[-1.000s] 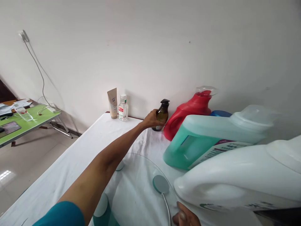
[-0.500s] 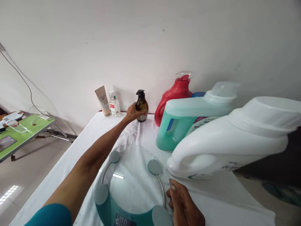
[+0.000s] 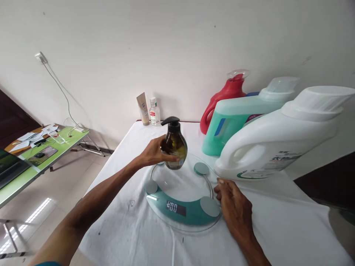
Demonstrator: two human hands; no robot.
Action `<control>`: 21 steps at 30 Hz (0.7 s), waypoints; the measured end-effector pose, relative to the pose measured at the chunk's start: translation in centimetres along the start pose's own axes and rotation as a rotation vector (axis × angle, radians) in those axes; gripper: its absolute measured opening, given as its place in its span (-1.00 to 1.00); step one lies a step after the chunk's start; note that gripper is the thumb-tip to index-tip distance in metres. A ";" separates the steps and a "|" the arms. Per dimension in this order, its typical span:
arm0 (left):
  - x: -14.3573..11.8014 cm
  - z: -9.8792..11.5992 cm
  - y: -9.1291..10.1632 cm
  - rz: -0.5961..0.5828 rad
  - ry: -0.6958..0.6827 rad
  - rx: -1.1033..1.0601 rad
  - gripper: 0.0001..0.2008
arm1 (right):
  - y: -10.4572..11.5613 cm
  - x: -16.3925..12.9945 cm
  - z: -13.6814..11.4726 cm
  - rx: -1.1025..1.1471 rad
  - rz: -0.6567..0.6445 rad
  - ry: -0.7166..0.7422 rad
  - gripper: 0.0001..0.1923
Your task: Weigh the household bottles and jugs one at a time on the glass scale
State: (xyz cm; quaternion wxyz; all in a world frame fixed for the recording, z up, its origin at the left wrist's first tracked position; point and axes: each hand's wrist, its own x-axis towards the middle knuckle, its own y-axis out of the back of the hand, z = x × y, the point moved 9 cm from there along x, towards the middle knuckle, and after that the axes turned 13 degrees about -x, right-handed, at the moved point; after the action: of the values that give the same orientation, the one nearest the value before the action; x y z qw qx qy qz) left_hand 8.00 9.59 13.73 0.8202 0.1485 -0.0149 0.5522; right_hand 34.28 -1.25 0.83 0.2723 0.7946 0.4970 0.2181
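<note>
My left hand (image 3: 155,150) is wrapped round a dark brown pump bottle (image 3: 177,142) and holds it over the far part of a round glass scale (image 3: 191,218). The bottle is upright, its black pump head pointing left. A lit display (image 3: 176,208) on the scale's teal band reads zeros. At the right rim of the scale, my right hand (image 3: 235,199) is closed, thumb and fingertips against the glass edge. Just beyond that hand stands a large white detergent bottle (image 3: 266,151) with a handle.
Behind the white bottle are a green jug (image 3: 235,114) and a red bottle (image 3: 227,92). A beige tube (image 3: 143,109) and a small clear bottle (image 3: 154,112) stand by the wall. A white cloth (image 3: 119,229) covers the table. A green table (image 3: 55,147) stands at left.
My left hand has lifted the pump bottle off the cloth near the wall and brought it closer, over the scale. My right hand stays at the scale's rim. The view has shifted.
</note>
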 end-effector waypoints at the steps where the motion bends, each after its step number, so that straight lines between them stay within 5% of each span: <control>1: -0.9 -0.3 -0.4 -0.008 0.010 0.008 -0.49 | 0.0 0.0 -0.1 0.001 0.002 0.000 -0.36; 16: -3.9 -1.7 -2.2 -0.011 -0.005 0.013 -0.45 | 0.2 -0.8 -0.9 0.012 -0.029 0.006 -0.43; 21: -4.2 -2.8 0.8 0.076 -0.052 -0.159 -0.33 | 0.2 -1.0 -1.1 0.010 -0.031 0.011 -0.43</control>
State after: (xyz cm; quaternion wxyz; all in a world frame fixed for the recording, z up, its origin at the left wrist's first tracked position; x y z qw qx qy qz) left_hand 5.21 6.76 10.48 0.8071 0.0964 -0.0856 0.5761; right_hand 33.32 -2.03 1.73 0.2689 0.7870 0.5116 0.2159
